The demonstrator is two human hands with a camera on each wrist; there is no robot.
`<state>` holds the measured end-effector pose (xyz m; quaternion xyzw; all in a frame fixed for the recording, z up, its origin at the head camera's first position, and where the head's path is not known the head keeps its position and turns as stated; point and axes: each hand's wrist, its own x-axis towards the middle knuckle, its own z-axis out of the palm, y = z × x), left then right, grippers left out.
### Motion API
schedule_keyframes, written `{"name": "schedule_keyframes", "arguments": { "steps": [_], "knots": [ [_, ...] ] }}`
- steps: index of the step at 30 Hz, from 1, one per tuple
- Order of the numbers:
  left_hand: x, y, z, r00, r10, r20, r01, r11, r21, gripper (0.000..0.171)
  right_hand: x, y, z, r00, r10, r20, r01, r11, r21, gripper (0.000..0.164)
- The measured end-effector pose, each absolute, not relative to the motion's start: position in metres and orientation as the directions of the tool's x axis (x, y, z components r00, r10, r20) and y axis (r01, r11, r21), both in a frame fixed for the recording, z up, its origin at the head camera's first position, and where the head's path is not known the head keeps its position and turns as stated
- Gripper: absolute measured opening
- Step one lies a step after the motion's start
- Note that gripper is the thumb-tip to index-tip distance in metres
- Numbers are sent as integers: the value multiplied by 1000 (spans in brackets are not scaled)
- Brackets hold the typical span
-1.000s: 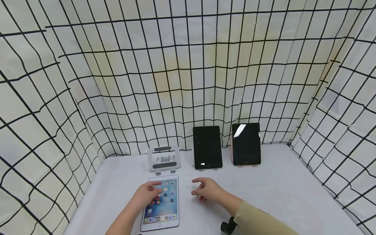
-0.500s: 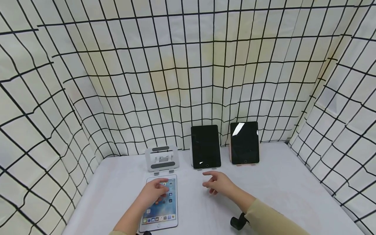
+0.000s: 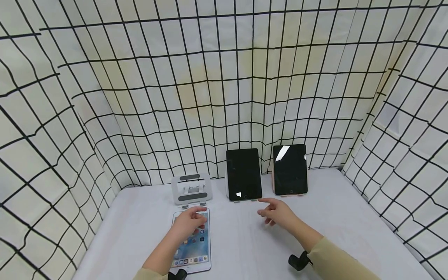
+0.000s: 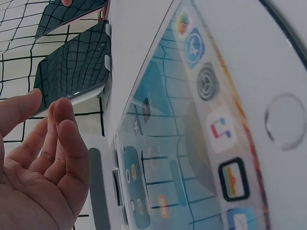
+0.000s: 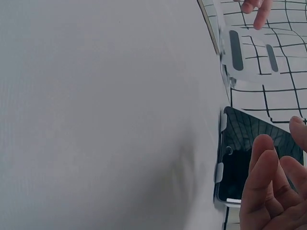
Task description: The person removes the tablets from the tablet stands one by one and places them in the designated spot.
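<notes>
A white tablet (image 3: pixel 197 249) lies flat on the table, its lit home screen facing up with several app icons. My left hand (image 3: pixel 189 224) is over the tablet's upper part and hides some of the icons. Its fingers are loosely bent and grip nothing; the left wrist view has the hand (image 4: pixel 48 167) beside the screen (image 4: pixel 158 129). Over the tabletop, in front of the two dark-screened tablets, is my right hand (image 3: pixel 278 213), loosely bent and holding nothing. Just behind the white tablet stands a white stand (image 3: pixel 192 197) with grey pads and no tablet on it.
At the back, a black-framed tablet (image 3: pixel 244 175) leans on a white stand. To its right, another black-framed tablet (image 3: pixel 290 171) leans on a pinkish stand. A white cloth wall with black grid lines (image 3: pixel 224 89) encloses the table (image 3: pixel 336 221) at the back and sides.
My right hand has moved right and farther from me. My left hand has shifted up and right across the white tablet. The head view has turned slightly; the tablets stay in place.
</notes>
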<state>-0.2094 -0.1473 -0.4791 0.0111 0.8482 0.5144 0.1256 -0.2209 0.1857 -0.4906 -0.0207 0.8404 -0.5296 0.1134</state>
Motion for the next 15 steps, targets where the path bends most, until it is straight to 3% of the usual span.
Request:
{"name": "schedule_keyframes", "arguments": {
  "steps": [15],
  "knots": [
    [-215,-138,-479,-961,174,-214,-115,452,885,44,-226,208,-489,-984,-59,-170,127,440,-889,53]
  ]
}}
